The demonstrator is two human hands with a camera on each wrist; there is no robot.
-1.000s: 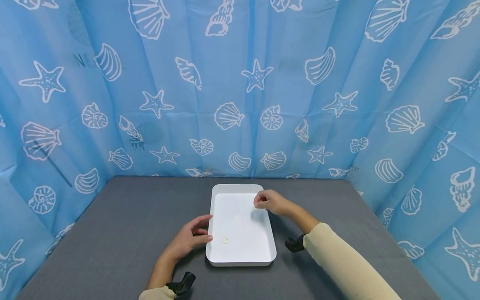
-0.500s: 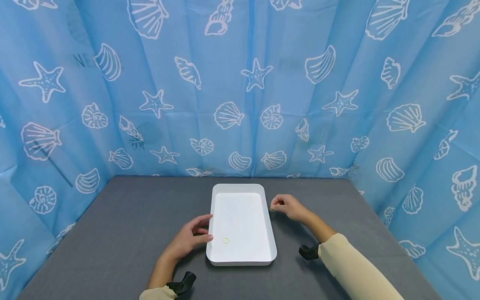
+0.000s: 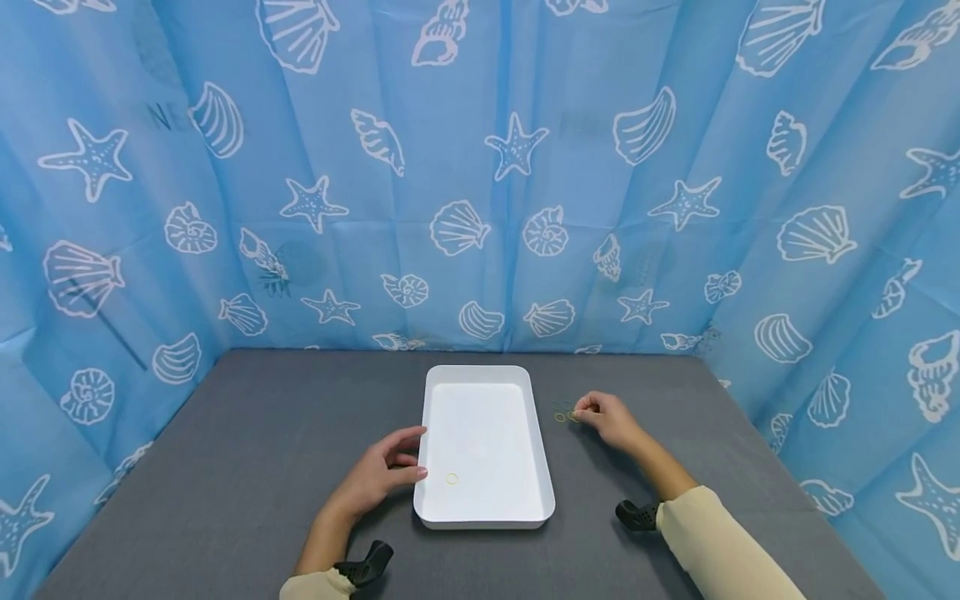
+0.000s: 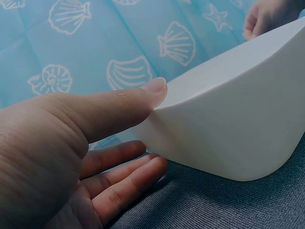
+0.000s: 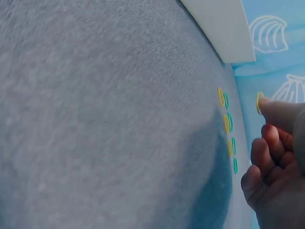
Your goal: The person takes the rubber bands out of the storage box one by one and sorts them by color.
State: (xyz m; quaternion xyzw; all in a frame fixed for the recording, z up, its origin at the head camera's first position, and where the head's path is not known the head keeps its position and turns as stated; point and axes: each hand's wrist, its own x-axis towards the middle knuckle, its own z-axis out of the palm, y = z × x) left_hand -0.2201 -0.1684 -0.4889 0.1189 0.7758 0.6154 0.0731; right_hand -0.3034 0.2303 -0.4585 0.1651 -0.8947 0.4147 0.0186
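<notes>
My left hand (image 3: pixel 382 469) rests at the left side of a white rectangular tray (image 3: pixel 487 508); in the left wrist view its thumb (image 4: pixel 155 90) touches the rim while other fingers lie loose by the wall. One thin yellow ring (image 3: pixel 447 479) lies inside the tray near its front left. Right of the tray, my right hand (image 3: pixel 611 419) is low over the table. In the right wrist view it pinches a yellow ring (image 5: pixel 258 105) at the thumb tip. Below that hand, several yellow rings (image 5: pixel 226 123) and green rings (image 5: pixel 230 122) lie in two rows.
Dark grey cloth covers the table (image 3: pixel 315 400). A blue curtain (image 3: pixel 480 175) with white shell and starfish prints hangs behind and at both sides. Black wrist devices (image 3: pixel 366 567) are strapped to both forearms.
My right hand has moved right, from over the tray to the table beside it, carrying a yellow ring. Small rings there have come into view. The left hand stays at the tray.
</notes>
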